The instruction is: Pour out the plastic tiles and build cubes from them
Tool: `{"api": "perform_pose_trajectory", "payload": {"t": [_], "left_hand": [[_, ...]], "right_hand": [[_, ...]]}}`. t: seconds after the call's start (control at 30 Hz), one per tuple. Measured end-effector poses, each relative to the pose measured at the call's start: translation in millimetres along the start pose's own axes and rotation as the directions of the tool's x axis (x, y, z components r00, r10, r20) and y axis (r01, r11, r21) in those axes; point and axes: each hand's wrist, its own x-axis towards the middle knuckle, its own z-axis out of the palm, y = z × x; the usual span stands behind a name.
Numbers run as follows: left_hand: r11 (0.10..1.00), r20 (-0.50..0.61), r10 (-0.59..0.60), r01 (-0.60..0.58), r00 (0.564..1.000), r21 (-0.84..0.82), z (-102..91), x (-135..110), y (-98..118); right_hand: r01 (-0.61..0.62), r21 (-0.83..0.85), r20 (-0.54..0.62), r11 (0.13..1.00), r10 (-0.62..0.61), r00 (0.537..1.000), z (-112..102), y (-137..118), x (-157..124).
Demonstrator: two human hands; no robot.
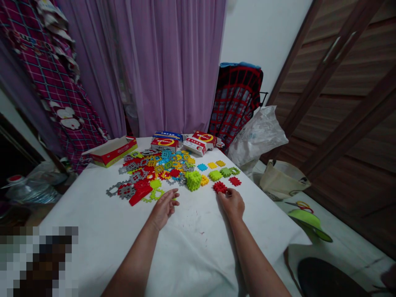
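Observation:
A pile of colourful plastic interlocking tiles (154, 169) lies on the white tablecloth (192, 239). A built lime-green cube (193, 180) stands near its right edge. My left hand (165, 208) rests flat on the cloth with fingers stretched out, just below a lime-green ring piece (156, 193), holding nothing. My right hand (232, 203) has its fingers curled around a red tile block (220, 187), fingertips touching it. Loose yellow, green, blue and red tiles (225, 171) lie in a row beyond it.
Several red and blue boxes (182, 142) and an open red box (113, 150) stand at the table's far edge before purple curtains. A white plastic bag (258, 136), a beige bag (283, 179) and a green hat (309, 220) sit on the right.

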Motion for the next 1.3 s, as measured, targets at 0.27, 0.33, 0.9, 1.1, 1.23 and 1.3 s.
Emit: {"api": "perform_pose_trajectory", "payload": {"t": [0.27, 0.33, 0.9, 1.1, 1.23, 1.3], "left_hand": [[0.999, -0.036, 0.015, -0.016, 0.999, -0.043, -14.4, -4, 4], [0.997, -0.074, 0.059, -0.062, 0.996, -0.035, -22.3, -4, 7], [0.157, 0.096, 0.655, -0.259, 0.749, 0.953, -107.1, 16, 48], [0.252, -0.085, 0.674, -0.120, 0.734, 0.960, -112.8, 23, 74], [0.043, 0.043, 0.561, -0.081, 0.827, 0.996, -116.2, 33, 96], [-0.029, 0.064, 0.527, -0.057, 0.847, 0.998, -113.2, 36, 100]], "right_hand": [[0.003, 0.020, 0.020, 1.000, -0.004, 1.000, -2, 0, -1], [-0.011, 0.062, 0.018, 0.998, 0.010, 1.000, -2, 2, -1], [0.060, 0.301, -0.062, 0.952, -0.043, 0.997, -6, 1, -6], [0.092, 0.292, -0.085, 0.952, -0.070, 0.994, -7, 1, -7], [0.086, 0.295, -0.076, 0.952, -0.066, 0.995, -6, 2, -6], [0.089, 0.297, -0.072, 0.951, -0.070, 0.995, -6, 4, -6]]}}
